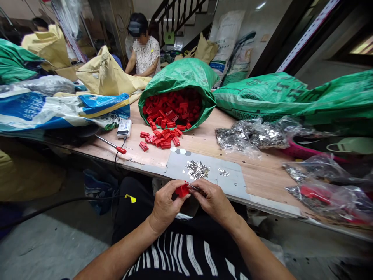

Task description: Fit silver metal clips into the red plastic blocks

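Note:
Just in front of the table edge, my left hand (165, 204) pinches a red plastic part (182, 189) between thumb and fingers. Close against it, my right hand (215, 200) is closed on a thin, dark, metal-looking piece (193, 187) that points at the red part; its exact kind is too small to tell. Beyond my hands, a pile of small shiny metal pieces (197, 169) lies on a grey mat (233, 171), with a smaller cluster (223, 172) to its right. Farther back, loose red parts (163, 138) spill from a green sack (180, 76) full of them.
A red-handled screwdriver (120, 150) and a white power bank (124, 128) with a cable lie on the left. Plastic bags of metal pieces (250, 134), a pink basket (297, 149) and green sacks (262, 95) occupy the right. Another person (145, 54) sits across the table.

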{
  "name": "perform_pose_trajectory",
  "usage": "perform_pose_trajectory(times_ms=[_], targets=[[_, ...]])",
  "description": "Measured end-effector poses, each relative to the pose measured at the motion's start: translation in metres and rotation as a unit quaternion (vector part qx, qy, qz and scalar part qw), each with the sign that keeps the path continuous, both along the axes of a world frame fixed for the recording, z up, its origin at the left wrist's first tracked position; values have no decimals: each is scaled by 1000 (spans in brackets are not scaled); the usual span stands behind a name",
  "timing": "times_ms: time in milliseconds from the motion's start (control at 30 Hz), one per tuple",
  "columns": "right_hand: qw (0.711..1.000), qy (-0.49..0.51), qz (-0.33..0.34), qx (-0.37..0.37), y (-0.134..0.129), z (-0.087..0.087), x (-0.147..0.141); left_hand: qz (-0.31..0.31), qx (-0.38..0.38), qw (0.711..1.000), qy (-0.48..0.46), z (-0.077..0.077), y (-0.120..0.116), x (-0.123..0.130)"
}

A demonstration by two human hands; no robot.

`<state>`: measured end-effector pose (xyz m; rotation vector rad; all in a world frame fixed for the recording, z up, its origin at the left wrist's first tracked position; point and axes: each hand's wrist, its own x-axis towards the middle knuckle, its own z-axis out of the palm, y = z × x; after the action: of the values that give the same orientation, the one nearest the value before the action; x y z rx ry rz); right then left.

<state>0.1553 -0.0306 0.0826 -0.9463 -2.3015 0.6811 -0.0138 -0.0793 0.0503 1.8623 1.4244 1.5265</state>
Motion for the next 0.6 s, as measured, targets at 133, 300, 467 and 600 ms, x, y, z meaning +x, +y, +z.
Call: perform_pose_trajectory(times_ms=[133,300,467,600], targets=[[1000,24,6,13,0,-2,-3,-6,0,1000,-11,-1,0,1],[997,70,-9,10,-2,-5,-8,24,-4,999,-32,-7,-1,0],[996,88,-4,3,-5,-6,-10,37,-18,998,-44,-9,-2,-1],[997,77,-25,-10,-6,-5,-10,32,-11,999,-39,-8,-3,0]])
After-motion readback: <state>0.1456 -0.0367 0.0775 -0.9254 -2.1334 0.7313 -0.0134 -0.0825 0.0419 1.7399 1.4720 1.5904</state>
